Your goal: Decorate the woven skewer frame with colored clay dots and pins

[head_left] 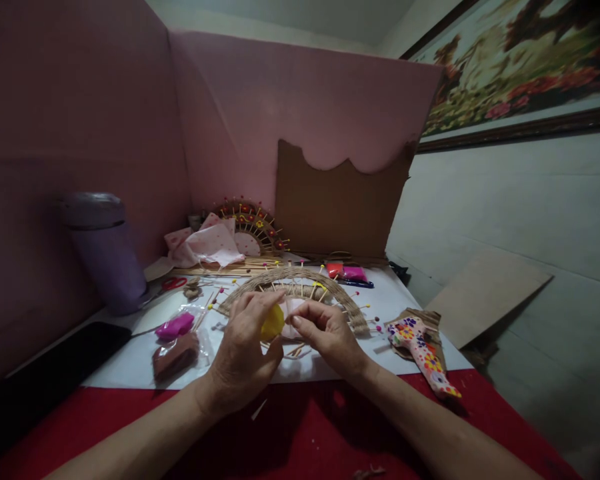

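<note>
My left hand (247,337) is curled around a lump of yellow clay (273,325), thumb below and fingers above. Close beside it, my right hand (325,330) is closed in a pinch at the clay's right side; whatever sits between its fingertips is too small to make out. Just behind both hands lies a twine-wrapped half-ring (293,272) with thin sticks set across it, many tipped with pink, yellow or purple balls. The hands hide part of its lower middle.
On the left stand a purple tumbler (103,257) and bagged pink clay (175,325). Further back are pink cloth (207,241), a decorated fan-shaped piece (255,223) and brown cardboard (340,207). A flower-patterned figure (423,350) lies right. Clay packets (354,273) rest behind the half-ring.
</note>
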The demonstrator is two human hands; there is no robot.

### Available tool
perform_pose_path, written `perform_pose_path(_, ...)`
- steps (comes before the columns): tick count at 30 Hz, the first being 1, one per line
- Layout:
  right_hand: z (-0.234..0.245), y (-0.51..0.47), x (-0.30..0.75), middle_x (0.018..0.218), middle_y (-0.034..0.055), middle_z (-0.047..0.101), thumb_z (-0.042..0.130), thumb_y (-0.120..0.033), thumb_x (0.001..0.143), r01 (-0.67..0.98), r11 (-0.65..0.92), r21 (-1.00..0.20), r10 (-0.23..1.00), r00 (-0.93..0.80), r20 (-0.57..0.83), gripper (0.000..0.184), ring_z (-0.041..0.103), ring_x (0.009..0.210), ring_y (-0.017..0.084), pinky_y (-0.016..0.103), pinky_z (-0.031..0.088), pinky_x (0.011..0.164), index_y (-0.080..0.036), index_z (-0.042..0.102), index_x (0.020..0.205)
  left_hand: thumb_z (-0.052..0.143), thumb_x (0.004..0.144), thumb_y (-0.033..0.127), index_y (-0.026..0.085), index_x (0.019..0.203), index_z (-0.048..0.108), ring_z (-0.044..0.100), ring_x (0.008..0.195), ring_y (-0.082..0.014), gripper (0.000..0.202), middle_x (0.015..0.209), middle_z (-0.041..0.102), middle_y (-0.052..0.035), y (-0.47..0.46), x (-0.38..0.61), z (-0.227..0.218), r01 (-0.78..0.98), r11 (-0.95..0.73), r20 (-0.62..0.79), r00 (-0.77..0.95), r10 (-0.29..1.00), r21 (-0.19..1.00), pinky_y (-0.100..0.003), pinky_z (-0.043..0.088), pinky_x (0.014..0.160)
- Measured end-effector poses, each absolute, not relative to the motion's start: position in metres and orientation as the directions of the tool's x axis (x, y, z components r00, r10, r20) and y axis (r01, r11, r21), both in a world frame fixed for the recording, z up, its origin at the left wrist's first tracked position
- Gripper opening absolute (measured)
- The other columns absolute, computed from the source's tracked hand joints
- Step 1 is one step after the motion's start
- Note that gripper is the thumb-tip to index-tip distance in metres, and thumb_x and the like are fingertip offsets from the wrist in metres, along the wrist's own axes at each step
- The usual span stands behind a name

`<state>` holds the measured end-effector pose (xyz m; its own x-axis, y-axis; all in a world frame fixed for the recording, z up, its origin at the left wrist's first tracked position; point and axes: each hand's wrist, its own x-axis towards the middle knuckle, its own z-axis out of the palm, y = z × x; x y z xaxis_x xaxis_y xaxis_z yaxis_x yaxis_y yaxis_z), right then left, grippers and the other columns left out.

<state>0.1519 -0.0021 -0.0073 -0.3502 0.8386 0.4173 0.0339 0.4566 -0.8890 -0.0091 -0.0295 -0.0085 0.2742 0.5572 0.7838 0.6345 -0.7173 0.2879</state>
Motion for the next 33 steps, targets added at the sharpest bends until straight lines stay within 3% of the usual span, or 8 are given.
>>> perform_pose_path(9, -0.006, -0.001, 0.153, 0.059, -0.0021, 0.050, 0.058, -0.026, 0.071, -0.009, 0.409, -0.913, 0.845, -0.375, 0.382, 0.011, 0.041, 0.054, 0.010, 0.023, 0.033, 0.051, -0.016, 0.057, 0.065, 0.049, 0.066, 0.001, 0.020, 0.125, 0.042, 0.048, 0.103, -0.0250, 0.062, 0.107, 0.057, -0.0082, -0.032, -0.009, -0.005, 0.601, -0.750, 0.797, 0.294, 0.528, 0.276, -0.045, 0.039, 0.089)
perform_pose_path(13, -0.006, -0.003, 0.154, 0.057, -0.0047, 0.042, 0.057, -0.026, 0.073, -0.041, 0.456, -0.889, 0.845, -0.295, 0.447, 0.013, 0.034, 0.051, 0.008, 0.021, 0.028, 0.047, -0.017, 0.054, 0.066, 0.055, 0.069, 0.007, 0.017, 0.119, 0.047, 0.041, 0.116, -0.0286, 0.051, 0.121, 0.051, -0.0120, -0.041, -0.010, 0.002, 0.646, -0.740, 0.848, 0.274, 0.454, 0.188, -0.049, 0.031, 0.098)
perform_pose_path(15, -0.006, -0.006, 0.154, 0.057, -0.0049, 0.041, 0.056, -0.028, 0.076, -0.042, 0.486, -0.873, 0.837, -0.263, 0.479, 0.014, 0.034, 0.051, 0.008, 0.021, 0.028, 0.047, -0.017, 0.053, 0.068, 0.060, 0.070, 0.011, 0.016, 0.106, 0.052, 0.047, 0.107, -0.0267, 0.036, 0.111, 0.054, -0.0112, -0.045, -0.010, 0.003, 0.680, -0.716, 0.907, 0.189, 0.376, 0.155, -0.046, 0.036, 0.093)
perform_pose_path(16, -0.006, -0.009, 0.154, 0.058, -0.0048, 0.041, 0.056, -0.029, 0.078, -0.035, 0.509, -0.860, 0.826, -0.261, 0.499, 0.015, 0.034, 0.051, 0.009, 0.022, 0.029, 0.047, -0.017, 0.053, 0.069, 0.062, 0.072, 0.013, 0.017, 0.096, 0.054, 0.052, 0.096, -0.0232, 0.025, 0.099, 0.057, -0.0083, -0.046, -0.010, 0.003, 0.684, -0.709, 0.914, 0.161, 0.373, 0.169, -0.041, 0.040, 0.085)
perform_pose_path(18, -0.007, -0.014, 0.154, 0.060, -0.0041, 0.043, 0.055, -0.028, 0.079, -0.009, 0.566, -0.824, 0.787, -0.293, 0.544, 0.014, 0.036, 0.052, 0.009, 0.022, 0.030, 0.048, -0.017, 0.052, 0.070, 0.060, 0.077, 0.019, 0.018, 0.080, 0.052, 0.051, 0.067, -0.0144, 0.009, 0.072, 0.054, -0.0001, -0.048, -0.009, 0.001, 0.651, -0.702, 0.844, 0.173, 0.508, 0.289, -0.029, 0.042, 0.064)
perform_pose_path(20, -0.008, -0.018, 0.153, 0.060, -0.0040, 0.044, 0.054, -0.024, 0.081, 0.036, 0.625, -0.780, 0.739, -0.349, 0.576, 0.011, 0.036, 0.052, 0.009, 0.021, 0.030, 0.047, -0.017, 0.053, 0.071, 0.051, 0.086, 0.025, 0.018, 0.074, 0.049, 0.043, 0.052, -0.0101, 0.014, 0.060, 0.048, 0.0039, -0.047, -0.009, 0.000, 0.588, -0.662, 0.675, 0.249, 0.694, 0.464, -0.024, 0.035, 0.051)
perform_pose_path(23, -0.010, -0.020, 0.153, 0.059, -0.0043, 0.045, 0.051, -0.019, 0.082, 0.110, 0.684, -0.721, 0.697, -0.391, 0.601, 0.010, 0.037, 0.051, 0.008, 0.021, 0.030, 0.047, -0.017, 0.054, 0.073, 0.039, 0.091, 0.027, 0.018, 0.072, 0.048, 0.044, 0.056, -0.0096, 0.023, 0.063, 0.049, 0.0029, -0.045, -0.008, 0.001, 0.516, -0.613, 0.525, 0.326, 0.786, 0.598, -0.024, 0.035, 0.053)
perform_pose_path(33, -0.013, -0.022, 0.145, 0.055, -0.0053, 0.040, 0.045, -0.010, 0.076, 0.466, 0.736, -0.490, 0.650, -0.288, 0.703, 0.013, 0.036, 0.047, 0.008, 0.023, 0.028, 0.049, -0.018, 0.044, 0.066, 0.041, 0.086, 0.022, 0.018, 0.059, 0.041, 0.034, 0.049, -0.0076, 0.027, 0.054, 0.038, 0.0057, -0.037, -0.002, -0.009, 0.489, -0.526, 0.483, 0.222, 0.847, 0.696, -0.022, 0.028, 0.048)
